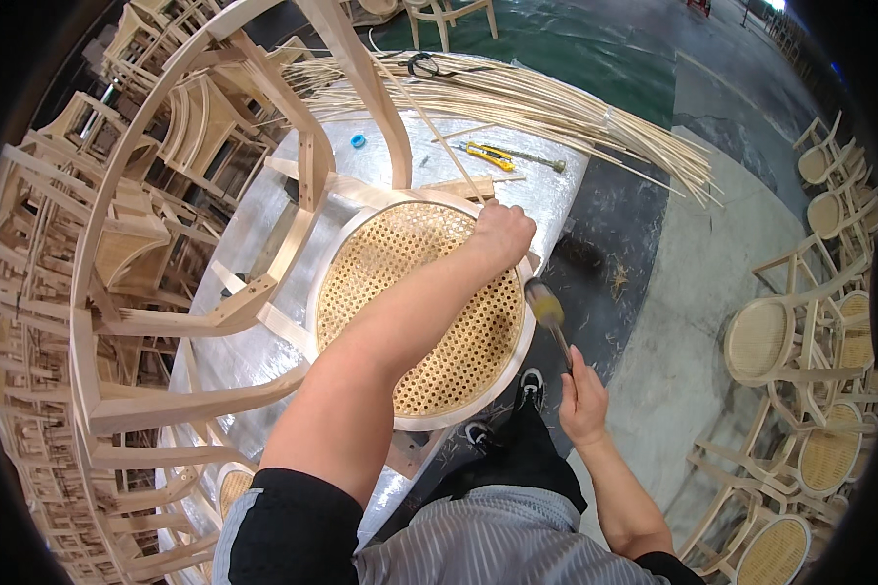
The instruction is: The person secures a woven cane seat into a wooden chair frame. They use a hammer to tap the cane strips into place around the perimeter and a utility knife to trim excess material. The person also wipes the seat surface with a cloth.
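Observation:
A wooden chair lies on a metal-topped workbench (pixel 249 356), its round cane-woven seat (pixel 400 268) facing up. My left hand (pixel 502 232) reaches across the seat and presses, fingers closed, on the seat's far right rim; what it pinches is hidden under the fist. My right hand (pixel 581 395) grips the handle of a small mallet (pixel 546 307), whose yellowish head hangs just right of the seat rim, blurred. The chair's curved back and legs (pixel 263 127) rise to the left.
A bundle of long cane strips (pixel 556 107) lies across the bench's far end, with a yellow utility knife (pixel 488 154), scissors (pixel 421 64) and a blue roll of tape (pixel 358 141). Stacked unfinished chair frames (pixel 39 292) fill the left; finished cane chairs (pixel 800 341) stand right.

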`<control>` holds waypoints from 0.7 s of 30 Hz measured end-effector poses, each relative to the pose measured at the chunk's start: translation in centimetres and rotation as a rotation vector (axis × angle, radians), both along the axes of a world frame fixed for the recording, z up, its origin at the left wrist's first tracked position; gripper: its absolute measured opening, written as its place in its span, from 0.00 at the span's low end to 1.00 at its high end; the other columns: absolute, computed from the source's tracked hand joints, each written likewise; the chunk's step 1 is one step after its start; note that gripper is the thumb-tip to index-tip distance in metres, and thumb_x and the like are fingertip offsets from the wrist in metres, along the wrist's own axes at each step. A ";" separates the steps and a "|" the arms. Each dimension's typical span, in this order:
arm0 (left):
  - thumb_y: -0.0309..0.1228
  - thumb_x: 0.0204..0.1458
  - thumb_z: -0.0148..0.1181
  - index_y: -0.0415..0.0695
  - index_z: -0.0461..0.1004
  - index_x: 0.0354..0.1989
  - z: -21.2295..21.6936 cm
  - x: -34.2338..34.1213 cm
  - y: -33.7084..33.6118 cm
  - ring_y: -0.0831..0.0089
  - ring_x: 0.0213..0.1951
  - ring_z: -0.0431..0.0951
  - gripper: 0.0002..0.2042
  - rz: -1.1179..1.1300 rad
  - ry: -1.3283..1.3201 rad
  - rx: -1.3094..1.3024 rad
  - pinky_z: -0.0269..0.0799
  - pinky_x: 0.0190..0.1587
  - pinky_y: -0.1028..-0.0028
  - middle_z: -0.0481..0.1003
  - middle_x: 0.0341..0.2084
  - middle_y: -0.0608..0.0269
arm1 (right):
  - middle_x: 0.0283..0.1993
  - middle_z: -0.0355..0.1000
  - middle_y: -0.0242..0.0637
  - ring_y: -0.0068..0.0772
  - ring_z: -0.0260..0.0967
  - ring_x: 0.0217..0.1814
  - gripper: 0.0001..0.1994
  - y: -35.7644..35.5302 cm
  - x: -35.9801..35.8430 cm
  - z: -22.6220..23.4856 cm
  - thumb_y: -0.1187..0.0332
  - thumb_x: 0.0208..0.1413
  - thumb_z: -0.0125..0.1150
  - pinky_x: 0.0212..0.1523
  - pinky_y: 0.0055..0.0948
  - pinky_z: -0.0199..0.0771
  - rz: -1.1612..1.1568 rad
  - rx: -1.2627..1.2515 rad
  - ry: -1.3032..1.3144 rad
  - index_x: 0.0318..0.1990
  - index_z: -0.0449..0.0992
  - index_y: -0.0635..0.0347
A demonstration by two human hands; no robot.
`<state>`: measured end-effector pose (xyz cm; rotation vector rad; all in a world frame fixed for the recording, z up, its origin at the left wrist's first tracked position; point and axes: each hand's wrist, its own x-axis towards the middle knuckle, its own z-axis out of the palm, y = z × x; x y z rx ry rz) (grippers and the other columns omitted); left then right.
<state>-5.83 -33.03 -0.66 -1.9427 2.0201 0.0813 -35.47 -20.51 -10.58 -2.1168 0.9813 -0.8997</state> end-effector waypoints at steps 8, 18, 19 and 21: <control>0.35 0.55 0.66 0.49 0.88 0.40 -0.8 1.0 -0.3 0.63 0.47 0.86 0.08 -0.235 -0.001 -0.075 0.76 0.53 0.60 0.83 0.41 0.61 | 0.39 0.77 0.48 0.59 0.78 0.41 0.28 -2.0 0.7 -1.8 0.70 0.68 0.60 0.42 0.50 0.79 0.023 0.103 0.279 0.74 0.68 0.44; 0.37 0.57 0.64 0.53 0.89 0.33 8.5 2.9 -3.8 0.66 0.39 0.87 0.08 -0.346 -0.295 -0.005 0.76 0.43 0.62 0.87 0.33 0.64 | 0.40 0.78 0.48 0.58 0.78 0.41 0.27 -1.2 0.8 -3.0 0.71 0.68 0.59 0.44 0.51 0.78 0.013 0.143 0.140 0.74 0.68 0.46; 0.36 0.57 0.64 0.53 0.89 0.33 8.3 1.9 -3.5 0.66 0.38 0.88 0.08 -0.362 -0.311 -0.010 0.76 0.40 0.62 0.87 0.33 0.64 | 0.39 0.78 0.48 0.58 0.78 0.41 0.27 -1.5 0.9 -3.2 0.71 0.68 0.59 0.44 0.50 0.78 0.016 0.135 0.140 0.74 0.68 0.46; 0.34 0.55 0.65 0.53 0.89 0.31 7.7 0.9 -2.6 0.64 0.38 0.88 0.06 -0.357 -0.268 0.000 0.77 0.34 0.63 0.87 0.31 0.63 | 0.39 0.77 0.48 0.58 0.77 0.41 0.27 -1.5 0.5 -3.3 0.70 0.68 0.59 0.44 0.50 0.78 0.013 0.150 0.154 0.75 0.68 0.45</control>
